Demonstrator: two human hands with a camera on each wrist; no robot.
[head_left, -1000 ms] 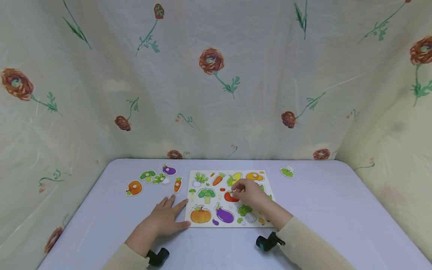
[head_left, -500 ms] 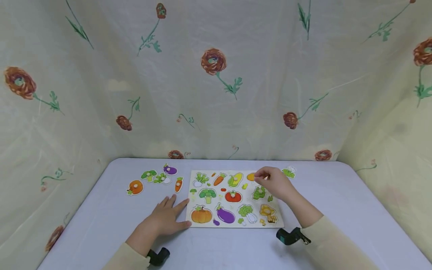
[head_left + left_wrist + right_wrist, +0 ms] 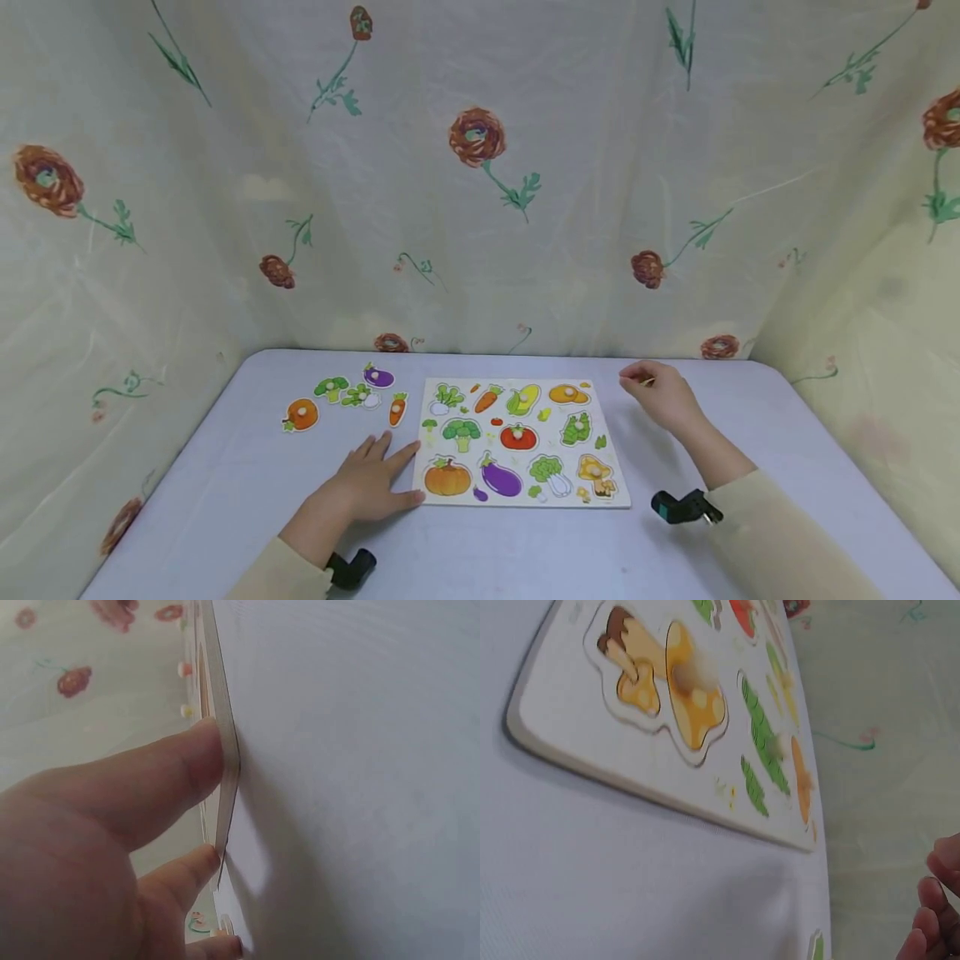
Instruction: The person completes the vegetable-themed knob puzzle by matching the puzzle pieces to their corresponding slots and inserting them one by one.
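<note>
My left hand lies with spread, straight fingers at the left edge of a white vegetable puzzle board. In the left wrist view, thumb and a finger touch the board's edge. Past the board's back right corner, my right hand hovers over the table with loosely bent fingers. It hides the green cabbage piece in the head view. In the right wrist view the edge of that piece shows flat on the table, with the fingertips apart from it and nothing held.
Left of the board lie loose knobbed pieces: a pumpkin, a broccoli, an eggplant, a carrot and a white-and-green vegetable. Knobbed mushroom and tomato pieces sit in the board. A flowered curtain stands behind.
My right hand has moved from over the tomato, past the board's upper right corner, to the cabbage piece on the right. My left hand has stayed at the board's edge.
</note>
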